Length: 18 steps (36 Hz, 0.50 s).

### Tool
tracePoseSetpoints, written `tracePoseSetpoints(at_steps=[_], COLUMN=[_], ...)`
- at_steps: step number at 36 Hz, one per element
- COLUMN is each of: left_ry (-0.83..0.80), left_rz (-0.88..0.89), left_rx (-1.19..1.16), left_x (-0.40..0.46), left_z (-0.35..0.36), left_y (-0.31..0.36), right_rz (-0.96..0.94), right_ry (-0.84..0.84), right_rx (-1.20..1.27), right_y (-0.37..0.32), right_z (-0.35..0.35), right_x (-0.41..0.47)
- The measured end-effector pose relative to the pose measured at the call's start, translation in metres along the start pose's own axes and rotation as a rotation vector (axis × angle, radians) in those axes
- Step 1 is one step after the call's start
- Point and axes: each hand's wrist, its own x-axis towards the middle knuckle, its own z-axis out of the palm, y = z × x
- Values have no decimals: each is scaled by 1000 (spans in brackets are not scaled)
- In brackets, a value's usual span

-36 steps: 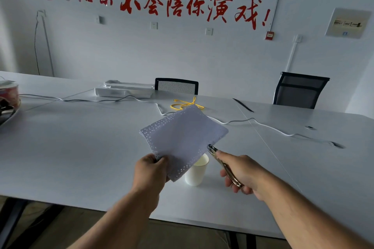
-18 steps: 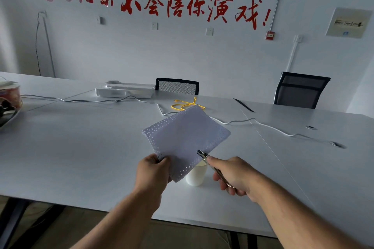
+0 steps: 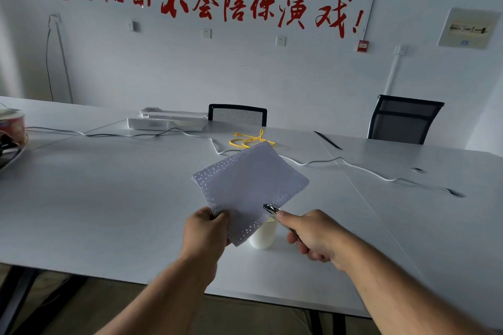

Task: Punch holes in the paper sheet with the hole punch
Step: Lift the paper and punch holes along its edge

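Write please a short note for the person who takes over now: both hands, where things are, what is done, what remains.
Left hand: pinches the paper at its near corner, held up above the table.
Right hand: grips the punch, its head at the paper's right edge.
Cup: stands on the table under the paper.
Done: rows of holes run along the edges.
Left: squeeze here, then go on along this edge.

The thin white paper sheet (image 3: 246, 185), dotted with rows of small round holes along its edges, is held up flat and tilted, and the shiny metal hole punch (image 3: 272, 210) bites its edge at 4 o'clock.
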Motion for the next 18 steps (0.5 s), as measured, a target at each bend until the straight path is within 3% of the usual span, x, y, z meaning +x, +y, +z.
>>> tracePoseSetpoints(at_steps=[18], left_ry=[-8], left_rz=[0], left_rx=[5], left_x=[1], left_z=[2], left_y=[0], right_rz=[29], right_ry=[-31], right_rx=[59], right_y=[0], right_z=[-2], right_x=[2])
